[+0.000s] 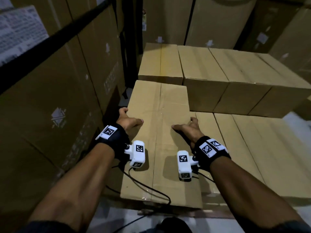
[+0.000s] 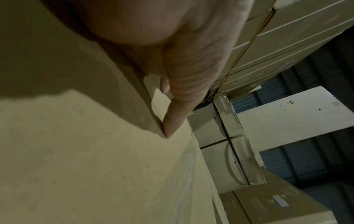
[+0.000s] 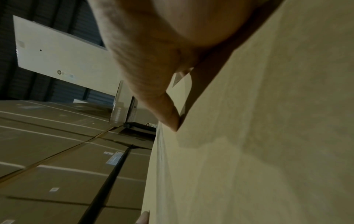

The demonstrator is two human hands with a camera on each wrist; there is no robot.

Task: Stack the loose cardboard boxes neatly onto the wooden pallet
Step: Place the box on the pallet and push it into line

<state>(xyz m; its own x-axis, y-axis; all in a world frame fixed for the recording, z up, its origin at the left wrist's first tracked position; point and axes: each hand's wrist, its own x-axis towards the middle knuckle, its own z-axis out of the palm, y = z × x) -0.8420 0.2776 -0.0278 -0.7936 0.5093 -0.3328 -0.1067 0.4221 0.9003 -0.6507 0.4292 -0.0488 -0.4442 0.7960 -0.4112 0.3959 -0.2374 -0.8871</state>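
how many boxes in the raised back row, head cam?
4, side by side: left box, second box, third box, right box at the frame edge. More may lie beyond it.

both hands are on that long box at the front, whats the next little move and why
Probably slide the long box forward until its far end meets the raised row of boxes. The left hand and right hand hold its two long sides with thumbs on top. Its near end seems to stick out toward the person past the lower-layer boxes beside it.
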